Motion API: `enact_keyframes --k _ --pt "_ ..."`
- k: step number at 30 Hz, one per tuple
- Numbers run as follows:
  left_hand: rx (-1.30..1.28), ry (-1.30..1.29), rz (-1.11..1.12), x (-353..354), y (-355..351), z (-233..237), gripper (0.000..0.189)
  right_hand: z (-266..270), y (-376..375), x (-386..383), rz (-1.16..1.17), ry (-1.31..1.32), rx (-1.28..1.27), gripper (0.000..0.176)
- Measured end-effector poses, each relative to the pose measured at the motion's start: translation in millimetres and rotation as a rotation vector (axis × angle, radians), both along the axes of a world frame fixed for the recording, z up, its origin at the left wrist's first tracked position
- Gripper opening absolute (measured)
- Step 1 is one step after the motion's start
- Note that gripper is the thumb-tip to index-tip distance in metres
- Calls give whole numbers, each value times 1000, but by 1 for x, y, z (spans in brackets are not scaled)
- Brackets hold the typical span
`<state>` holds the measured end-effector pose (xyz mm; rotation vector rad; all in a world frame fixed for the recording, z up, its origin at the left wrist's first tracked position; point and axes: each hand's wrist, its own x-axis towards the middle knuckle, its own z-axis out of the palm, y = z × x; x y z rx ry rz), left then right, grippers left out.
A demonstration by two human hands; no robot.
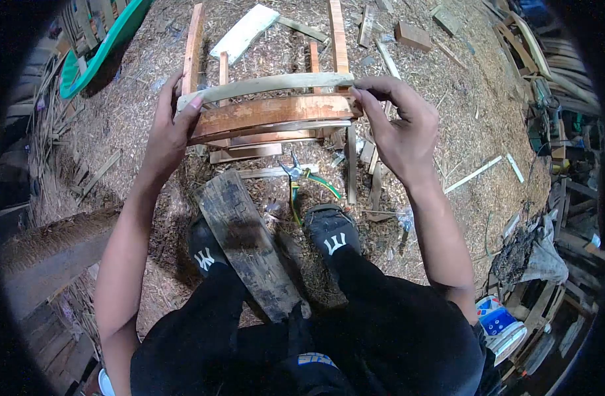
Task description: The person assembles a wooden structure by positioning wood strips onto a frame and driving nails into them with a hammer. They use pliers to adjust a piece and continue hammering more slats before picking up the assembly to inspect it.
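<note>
A pale curved wooden slat (269,84) lies across a wooden chair frame (276,113), just beyond the frame's reddish curved rail. My left hand (172,122) is closed around the slat's left end, its thumb on top and its fingers behind the frame's left post. At the opposite end, my right hand (400,125) pinches the slat between thumb and fingers near the corner of the frame. Two long legs of the frame point away from me. Pliers (296,173) with green and yellow handles lie on the floor between the frame and my feet.
A thick weathered plank (246,241) slants between my shoes. Wood shavings and offcuts cover the floor. Beyond the frame are a white board (244,33) and a brick-like block (413,35). A green curved object (104,56) stands left; a blue-and-white bucket (499,323) sits right.
</note>
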<state>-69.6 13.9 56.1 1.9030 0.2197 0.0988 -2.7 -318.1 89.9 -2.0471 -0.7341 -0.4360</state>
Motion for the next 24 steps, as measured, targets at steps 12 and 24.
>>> enact_keyframes --k 12,24 --pt "9 5 -1 0 -2 2 65 -1 -6 2 77 -72 -99 16" --pt "10 14 -8 1 -2 1 63 -9 -1 6 76 -153 -109 18"
